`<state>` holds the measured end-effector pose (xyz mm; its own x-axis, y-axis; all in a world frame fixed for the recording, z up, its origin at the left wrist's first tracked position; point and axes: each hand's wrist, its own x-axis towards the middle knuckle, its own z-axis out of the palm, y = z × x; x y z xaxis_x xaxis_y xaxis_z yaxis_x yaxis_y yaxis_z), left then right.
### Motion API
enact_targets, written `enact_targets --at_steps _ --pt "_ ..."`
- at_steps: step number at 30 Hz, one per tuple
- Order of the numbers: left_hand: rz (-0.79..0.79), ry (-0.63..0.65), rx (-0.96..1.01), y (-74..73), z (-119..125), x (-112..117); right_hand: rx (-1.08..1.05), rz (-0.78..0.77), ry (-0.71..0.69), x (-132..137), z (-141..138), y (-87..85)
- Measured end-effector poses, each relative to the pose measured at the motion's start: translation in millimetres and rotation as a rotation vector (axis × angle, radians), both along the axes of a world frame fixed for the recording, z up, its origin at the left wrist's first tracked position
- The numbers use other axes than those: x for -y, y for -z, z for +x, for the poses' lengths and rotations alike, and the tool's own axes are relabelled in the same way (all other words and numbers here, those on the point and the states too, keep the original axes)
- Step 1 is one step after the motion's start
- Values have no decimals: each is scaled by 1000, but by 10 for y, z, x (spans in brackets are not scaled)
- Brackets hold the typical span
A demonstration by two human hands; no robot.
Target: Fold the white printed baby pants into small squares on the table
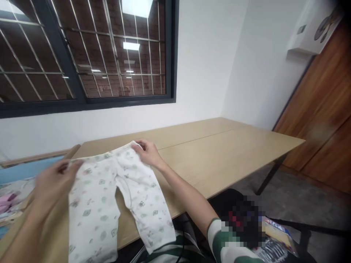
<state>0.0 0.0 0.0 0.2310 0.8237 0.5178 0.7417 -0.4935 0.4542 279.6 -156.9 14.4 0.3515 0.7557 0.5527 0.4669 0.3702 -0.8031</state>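
Observation:
A small pair of white baby pants [109,197] with a pale green print lies spread on the wooden table [219,153], legs hanging over the near edge. My left hand [56,180] pinches the waistband's left corner; it is blurred by motion. My right hand [146,151] grips the waistband's right corner with closed fingers. Both hands hold the waistband stretched between them.
A blue container [24,170] with pink and light cloth [8,202] stands at the far left. A barred window [82,54] fills the wall behind. A wooden door [323,109] is at the right. Printed packaging [276,237] lies low at the right.

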Motion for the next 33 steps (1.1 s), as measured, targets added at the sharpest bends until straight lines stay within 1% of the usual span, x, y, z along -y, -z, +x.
enact_targets --at_steps 1,2,3,5,6,8,9,11,13,15,18,20,22,24,29,33 --pt "-32 44 26 84 193 -110 53 -52 40 -68 166 74" --pt "-69 130 -1 190 377 -205 103 -106 85 -122 328 167" --pt "-116 252 -41 311 543 -283 138 -153 125 -162 481 278" --pt "-141 348 -74 578 790 -393 202 -228 200 -199 742 533" --pt "-143 389 -98 709 865 -429 235 -257 224 -201 844 668" --pt "-136 480 -169 935 922 -477 290 -298 228 -189 979 919" --pt "-139 531 -217 1022 915 -493 313 -306 208 -182 1014 1023" --pt "-171 610 -307 1145 859 -518 350 -304 150 -173 1028 1175" --pt "-233 638 -370 1215 790 -533 396 -307 78 -173 1001 1253" --pt "-270 645 -410 1264 740 -534 464 -351 -6 -172 970 1287" --pt "-227 664 -458 1336 719 -517 599 -449 -93 -161 953 1321" --pt "-179 658 -489 1386 742 -515 696 -489 -72 -172 962 1351" --pt "-149 627 -516 1434 793 -533 777 -509 -12 -219 983 1380" --pt "-135 593 -528 1479 868 -572 814 -515 38 -299 1016 1403" --pt "-134 527 -508 1571 1053 -695 786 -486 83 -518 1132 1455" --pt "-140 513 -481 1625 1089 -746 727 -460 87 -595 1204 1518"
